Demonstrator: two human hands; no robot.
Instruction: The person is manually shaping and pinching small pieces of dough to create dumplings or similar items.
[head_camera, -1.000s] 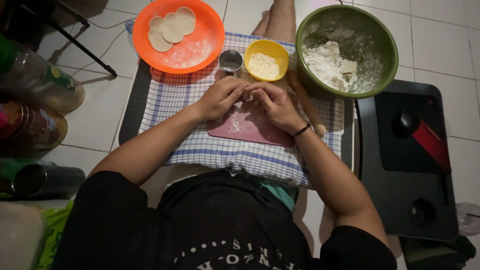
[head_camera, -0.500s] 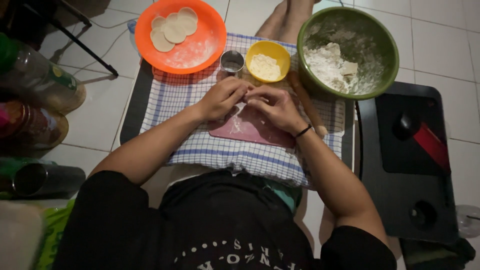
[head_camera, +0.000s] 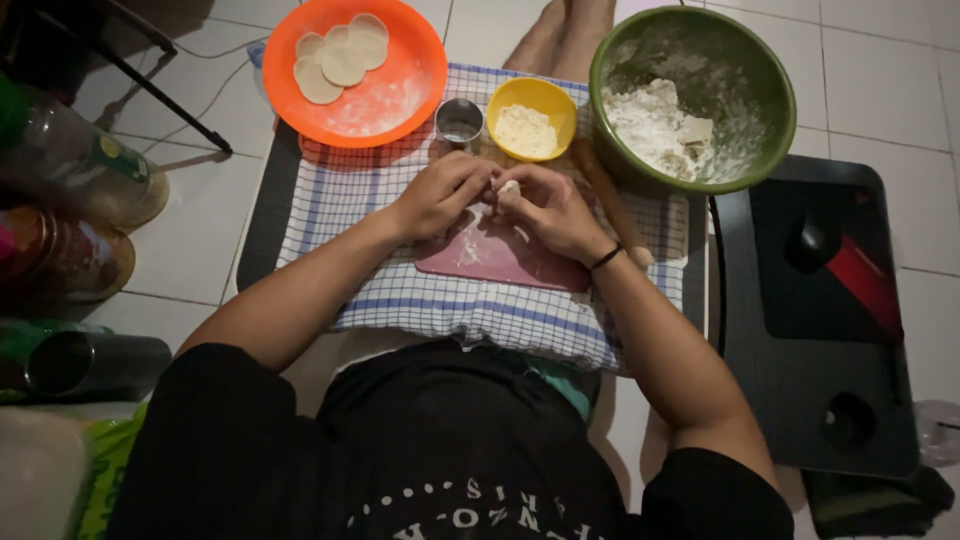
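Observation:
My left hand (head_camera: 438, 193) and my right hand (head_camera: 548, 208) meet over a floured pink board (head_camera: 500, 260), and the fingers of both pinch a small white piece of dough (head_camera: 509, 187). The board lies on a blue-checked white cloth (head_camera: 400, 290). Just beyond my hands stand a small metal ring cutter (head_camera: 459, 122) and a yellow bowl (head_camera: 536, 128) of white filling. A wooden rolling pin (head_camera: 608, 198) lies beside my right hand.
An orange plate (head_camera: 400, 70) at the back left carries three round dough discs (head_camera: 340, 55). A green bowl (head_camera: 690, 95) of flour and dough sits at the back right. A black tray (head_camera: 820, 330) lies to the right, bottles and jars (head_camera: 70, 190) to the left.
My hands have stayed together over the pink board, working the dough with small finger movements. The view has shifted slightly.

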